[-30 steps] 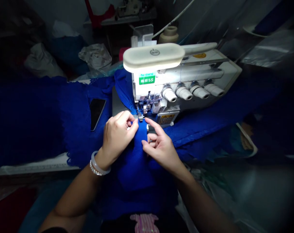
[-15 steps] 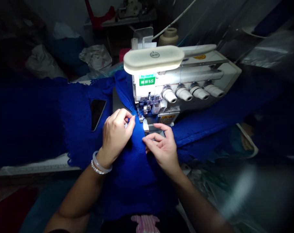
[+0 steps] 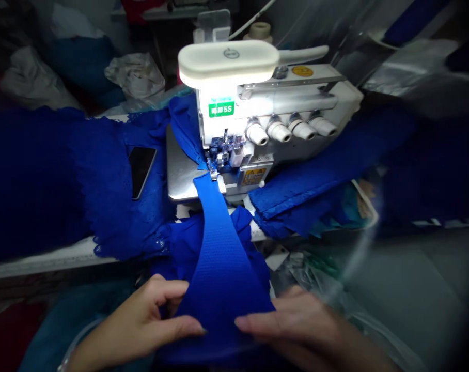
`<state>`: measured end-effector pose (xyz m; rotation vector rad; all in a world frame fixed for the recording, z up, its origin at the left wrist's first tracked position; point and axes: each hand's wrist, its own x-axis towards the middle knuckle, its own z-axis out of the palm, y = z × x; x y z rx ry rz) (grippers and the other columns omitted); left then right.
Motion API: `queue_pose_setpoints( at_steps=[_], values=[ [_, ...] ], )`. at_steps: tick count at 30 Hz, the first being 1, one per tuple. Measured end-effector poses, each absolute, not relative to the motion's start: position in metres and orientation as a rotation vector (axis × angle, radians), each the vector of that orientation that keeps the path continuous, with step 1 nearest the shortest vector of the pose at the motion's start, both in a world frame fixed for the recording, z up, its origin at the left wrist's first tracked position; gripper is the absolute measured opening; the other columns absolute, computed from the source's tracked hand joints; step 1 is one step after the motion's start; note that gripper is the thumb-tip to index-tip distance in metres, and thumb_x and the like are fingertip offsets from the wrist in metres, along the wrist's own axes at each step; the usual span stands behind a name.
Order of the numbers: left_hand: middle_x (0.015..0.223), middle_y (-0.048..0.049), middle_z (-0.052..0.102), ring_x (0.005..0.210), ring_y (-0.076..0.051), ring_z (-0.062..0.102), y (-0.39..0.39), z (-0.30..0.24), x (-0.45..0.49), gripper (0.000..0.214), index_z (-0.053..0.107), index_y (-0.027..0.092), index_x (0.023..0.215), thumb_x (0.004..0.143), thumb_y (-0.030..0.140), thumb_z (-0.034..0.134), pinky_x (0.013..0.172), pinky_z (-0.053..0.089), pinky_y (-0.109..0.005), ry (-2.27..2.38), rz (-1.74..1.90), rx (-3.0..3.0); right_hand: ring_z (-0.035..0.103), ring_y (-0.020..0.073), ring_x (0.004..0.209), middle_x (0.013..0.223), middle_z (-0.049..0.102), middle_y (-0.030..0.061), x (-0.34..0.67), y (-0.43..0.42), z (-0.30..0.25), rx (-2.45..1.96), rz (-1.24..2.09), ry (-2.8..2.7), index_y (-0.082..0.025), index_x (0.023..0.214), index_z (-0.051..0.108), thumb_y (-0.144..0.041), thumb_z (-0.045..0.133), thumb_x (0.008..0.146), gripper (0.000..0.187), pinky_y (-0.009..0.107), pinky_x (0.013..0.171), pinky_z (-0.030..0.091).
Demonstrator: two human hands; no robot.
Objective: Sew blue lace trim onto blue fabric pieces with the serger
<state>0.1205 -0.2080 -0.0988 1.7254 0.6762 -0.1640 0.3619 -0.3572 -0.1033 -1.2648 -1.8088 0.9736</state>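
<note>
Head view: blue ribbed band (image 3: 215,258) drawn from under the presser foot (image 3: 213,173) of the overlocker (image 3: 265,113) down to both hands; left hand (image 3: 141,323) pinching its edge between thumb and fingers; right hand (image 3: 308,330) spread flat across it, fingers together; far end at the foot, near length in hand; any finished stitching too small to tell.

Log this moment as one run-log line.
left hand: on blue fabric | right hand: on blue fabric | overlocker: blue fabric tip at presser foot
</note>
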Motion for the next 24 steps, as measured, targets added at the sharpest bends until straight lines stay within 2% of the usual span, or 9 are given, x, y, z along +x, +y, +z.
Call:
queue_pose_setpoints(
  at_steps=[2, 5, 7, 9, 12, 16, 18, 21, 24],
  values=[
    [0.063, 0.0025, 0.064, 0.061, -0.015, 0.058, -0.206, -0.11, 0.119, 0.026, 0.07, 0.023, 0.073, 0.085, 0.044, 0.064, 0.059, 0.047, -0.023, 0.71, -0.133, 1.956, 0.07, 0.0122, 0.069, 0.085, 0.074, 0.0011, 0.366, -0.36, -0.114, -1.402, 0.889, -1.868, -0.026, 0.131, 0.059, -0.017, 0.055, 0.094, 0.038, 0.02, 0.063, 0.052],
    [0.064, 0.0028, 0.063, 0.056, -0.013, 0.055, -0.201, -0.14, 0.124, 0.028, 0.064, 0.02, 0.076, 0.088, 0.044, 0.06, 0.056, 0.042, -0.022, 0.894, -0.027, 2.186, 0.07, 0.0165, 0.077, 0.09, 0.074, 0.0056, 0.377, -0.35, -0.136, -1.585, 0.598, -1.883, -0.021, 0.115, 0.068, -0.019, 0.057, 0.094, 0.024, 0.025, 0.069, 0.055],
    [0.067, 0.003, 0.064, 0.057, -0.012, 0.057, -0.197, -0.157, 0.128, 0.026, 0.061, 0.02, 0.078, 0.088, 0.044, 0.06, 0.057, 0.042, -0.022, 0.984, 0.0, 2.251, 0.069, 0.0194, 0.083, 0.091, 0.074, 0.008, 0.39, -0.335, -0.142, -1.638, 0.275, -1.834, -0.019, 0.105, 0.07, -0.018, 0.057, 0.093, 0.017, 0.031, 0.077, 0.056],
    [0.069, 0.0033, 0.065, 0.059, -0.013, 0.06, -0.194, -0.163, 0.129, 0.025, 0.061, 0.021, 0.079, 0.089, 0.044, 0.06, 0.059, 0.043, -0.022, 0.994, 0.004, 2.257, 0.067, 0.0236, 0.091, 0.096, 0.073, 0.0123, 0.406, -0.318, -0.141, -1.721, -0.111, -1.773, -0.015, 0.103, 0.069, -0.016, 0.057, 0.092, 0.016, 0.038, 0.084, 0.054],
    [0.074, 0.0027, 0.069, 0.065, -0.014, 0.064, -0.192, -0.155, 0.126, 0.021, 0.065, 0.023, 0.086, 0.087, 0.044, 0.063, 0.058, 0.046, -0.021, 1.005, 0.109, 2.24, 0.064, 0.0287, 0.099, 0.103, 0.072, 0.0173, 0.428, -0.295, -0.139, -1.914, -0.473, -1.806, -0.01, 0.1, 0.069, -0.014, 0.056, 0.091, 0.017, 0.042, 0.084, 0.051],
    [0.081, 0.0007, 0.073, 0.07, -0.015, 0.068, -0.194, -0.131, 0.126, 0.017, 0.069, 0.024, 0.089, 0.085, 0.04, 0.067, 0.063, 0.051, -0.022, 0.997, 0.464, 2.185, 0.066, 0.0243, 0.091, 0.091, 0.075, 0.0099, 0.444, -0.281, -0.146, -1.929, -0.539, -1.83, -0.015, 0.086, 0.07, -0.01, 0.055, 0.087, 0.016, 0.037, 0.079, 0.048],
    [0.083, -0.0001, 0.074, 0.072, -0.016, 0.07, -0.196, -0.121, 0.133, 0.014, 0.07, 0.024, 0.09, 0.086, 0.037, 0.066, 0.067, 0.054, -0.023, 0.923, 0.512, 2.097, 0.067, 0.023, 0.088, 0.089, 0.075, 0.0083, 0.448, -0.279, -0.149, -1.881, -0.519, -1.772, -0.016, 0.083, 0.069, -0.009, 0.055, 0.085, 0.016, 0.036, 0.077, 0.048],
    [0.09, -0.0044, 0.076, 0.08, -0.018, 0.073, -0.199, -0.115, 0.161, 0.022, 0.069, 0.022, 0.102, 0.092, 0.039, 0.058, 0.074, 0.058, -0.027, 0.762, 0.358, 1.792, 0.068, 0.0226, 0.083, 0.085, 0.073, 0.008, 0.446, -0.282, -0.14, -1.832, -0.474, -1.665, -0.018, 0.082, 0.067, -0.009, 0.054, 0.084, 0.016, 0.036, 0.076, 0.049],
    [0.109, -0.0131, 0.074, 0.099, -0.022, 0.072, -0.205, -0.118, 0.206, 0.048, 0.065, 0.016, 0.118, 0.099, 0.051, 0.037, 0.084, 0.06, -0.034, 0.496, 0.146, 1.416, 0.068, 0.0242, 0.093, 0.091, 0.073, 0.0088, 0.424, -0.295, -0.12, -1.779, -0.442, -1.642, -0.02, 0.089, 0.064, -0.009, 0.054, 0.084, 0.016, 0.039, 0.085, 0.049]
  ],
)
